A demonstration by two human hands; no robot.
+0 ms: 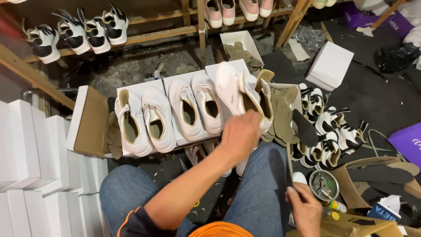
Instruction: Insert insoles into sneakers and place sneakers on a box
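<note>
My left hand (239,136) reaches forward over my knees and grips a white sneaker (230,83), lifted and tilted with its tan lining showing; a second white shoe (263,94) is pressed against it. My right hand (307,210) rests low at the right, closed around a thin brush handle (289,169) that points upward. A small open tin (323,184) sits just right of that brush. Several more white sneakers (171,114) lie in a row on white boxes (140,85) in front of me.
Olive insoles (280,114) are heaped right of the row, beside a pile of black-and-white sneakers (329,131). Stacked white boxes (30,153) fill the left. A wooden rack (149,35) behind holds more shoes. A cardboard box of dark insoles (381,175) stands at the right.
</note>
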